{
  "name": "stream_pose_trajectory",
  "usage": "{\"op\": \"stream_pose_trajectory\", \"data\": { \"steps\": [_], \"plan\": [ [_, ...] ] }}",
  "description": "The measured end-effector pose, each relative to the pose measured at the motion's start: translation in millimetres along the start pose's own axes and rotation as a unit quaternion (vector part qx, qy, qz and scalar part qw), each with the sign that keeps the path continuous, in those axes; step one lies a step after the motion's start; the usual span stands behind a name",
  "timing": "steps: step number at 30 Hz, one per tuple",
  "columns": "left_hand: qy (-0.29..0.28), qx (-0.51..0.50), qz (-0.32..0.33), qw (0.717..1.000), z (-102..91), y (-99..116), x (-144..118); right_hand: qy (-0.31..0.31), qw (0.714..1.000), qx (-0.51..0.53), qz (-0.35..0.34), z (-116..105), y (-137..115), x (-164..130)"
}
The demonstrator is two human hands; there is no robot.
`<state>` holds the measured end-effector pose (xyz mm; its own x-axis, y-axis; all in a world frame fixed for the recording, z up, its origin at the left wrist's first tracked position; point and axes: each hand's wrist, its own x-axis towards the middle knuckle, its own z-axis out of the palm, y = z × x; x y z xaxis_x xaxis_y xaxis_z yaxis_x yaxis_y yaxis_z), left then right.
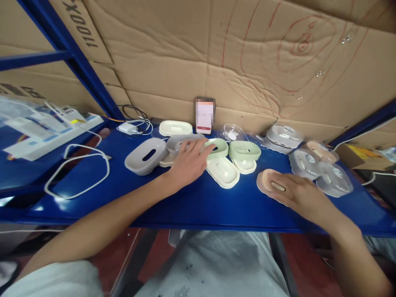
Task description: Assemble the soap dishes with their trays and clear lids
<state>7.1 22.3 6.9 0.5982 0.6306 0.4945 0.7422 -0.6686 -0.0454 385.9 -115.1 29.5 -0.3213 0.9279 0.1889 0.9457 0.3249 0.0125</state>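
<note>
My right hand [297,194] is wrapped over a peach soap box [265,181] with a slot in its top, at the front right of the blue table. Stretched out above the middle group, my left hand [190,163] has its fingers apart. Its fingertips lie over a grey oval soap box shell [173,144] and the edge of a pale green shell [218,148]; whether they touch is hard to tell. Beside these are another grey shell [145,156], a second green shell [245,149] and a cream tray [223,172].
A phone [204,116] leans on the cardboard at the back. Clear-lidded soap boxes [305,162] cluster at the right. A cream tray [175,128] lies behind the grey shells. On the left are a white cable [107,169] and a power strip [46,138].
</note>
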Motion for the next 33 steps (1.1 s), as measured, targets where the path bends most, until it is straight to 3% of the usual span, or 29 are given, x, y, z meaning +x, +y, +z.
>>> {"op": "stream_pose_trajectory", "data": {
  "steps": [4,8,12,15,19,21,24,28,30,33],
  "plan": [
    [0.017,-0.021,0.061,0.998,1.9,11,-2,0.024,1.000,0.001,0.001,20,-2,-32],
    [-0.002,-0.057,0.202,0.978,0.4,28,-11,0.059,0.996,0.061,-0.020,11,-15,-17],
    [-0.026,-0.122,0.321,0.939,3.4,58,-22,0.124,0.988,0.070,-0.066,-3,-30,36],
    [-0.060,-0.134,0.347,0.926,5.2,76,-25,0.145,0.982,0.055,-0.107,-4,-24,95],
    [-0.096,-0.130,0.346,0.924,0.5,78,-23,0.171,0.980,0.026,-0.096,1,3,152],
    [-0.103,-0.123,0.345,0.925,-2.8,75,-23,0.184,0.982,0.008,-0.050,2,21,157],
    [-0.095,-0.119,0.363,0.919,-7.2,72,-24,0.201,0.978,-0.016,0.044,5,53,143],
    [-0.028,-0.146,0.344,0.927,-21.1,54,-16,0.170,0.972,-0.022,0.158,14,95,122],
    [0.010,-0.140,0.280,0.950,-33.5,26,-7,0.154,0.973,-0.018,0.173,19,110,119],
    [0.067,-0.083,0.119,0.987,-50.9,-40,5,0.155,0.974,-0.017,0.163,22,121,120]
  ]
}}
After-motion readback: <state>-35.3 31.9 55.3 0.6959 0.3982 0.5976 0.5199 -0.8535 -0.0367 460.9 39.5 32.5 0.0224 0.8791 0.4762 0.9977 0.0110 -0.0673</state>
